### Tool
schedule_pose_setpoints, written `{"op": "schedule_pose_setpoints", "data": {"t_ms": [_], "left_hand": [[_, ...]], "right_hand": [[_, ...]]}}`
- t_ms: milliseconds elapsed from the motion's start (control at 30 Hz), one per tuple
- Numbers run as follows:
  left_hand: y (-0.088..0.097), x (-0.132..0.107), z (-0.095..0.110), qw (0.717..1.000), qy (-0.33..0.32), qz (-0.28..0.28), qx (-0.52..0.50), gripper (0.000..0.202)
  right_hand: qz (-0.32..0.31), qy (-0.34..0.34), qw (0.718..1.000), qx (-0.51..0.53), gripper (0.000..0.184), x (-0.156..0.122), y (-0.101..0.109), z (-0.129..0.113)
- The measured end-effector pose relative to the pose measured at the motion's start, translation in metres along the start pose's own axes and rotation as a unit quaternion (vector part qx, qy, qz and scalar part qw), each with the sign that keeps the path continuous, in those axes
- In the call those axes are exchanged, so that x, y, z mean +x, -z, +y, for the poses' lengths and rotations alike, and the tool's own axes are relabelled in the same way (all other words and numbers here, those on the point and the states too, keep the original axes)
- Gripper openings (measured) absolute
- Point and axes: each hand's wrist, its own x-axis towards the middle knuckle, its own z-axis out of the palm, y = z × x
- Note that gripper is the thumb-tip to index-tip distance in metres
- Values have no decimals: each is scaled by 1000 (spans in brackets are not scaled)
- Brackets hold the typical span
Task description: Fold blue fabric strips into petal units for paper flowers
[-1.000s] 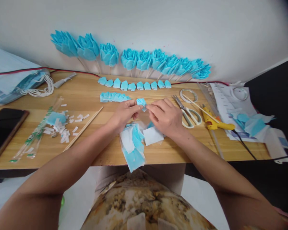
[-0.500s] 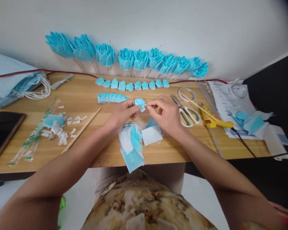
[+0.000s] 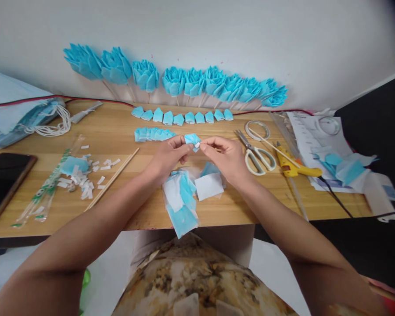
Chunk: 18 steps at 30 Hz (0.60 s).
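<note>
Between thumb and fingers, my left hand pinches a folded light-blue fabric petal above the middle of the table. My right hand is closed in a pinch at the petal's right edge, on a small white strip that lies against the fabric. Below the hands are loose blue and white fabric pieces and a white rectangle. Beyond my left hand lies a row of overlapping folded petals, with a spaced row of folded petals behind it.
Blue fabric flowers on sticks lean against the wall. Scissors, a tape roll and a yellow glue gun lie right. White strips, wooden sticks and a phone lie left.
The white strip now shows more fully against the petal's lower right part. My right fingers have shifted slightly; my left hand keeps its hold. The view has moved a little.
</note>
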Motion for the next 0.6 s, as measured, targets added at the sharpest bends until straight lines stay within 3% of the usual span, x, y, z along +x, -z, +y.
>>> {"op": "schedule_pose_setpoints", "data": {"t_ms": [600], "left_hand": [[2, 2, -5, 998, -5, -48, -41, 20]], "right_hand": [[0, -10, 1000, -21, 16, 1, -1, -2]]}}
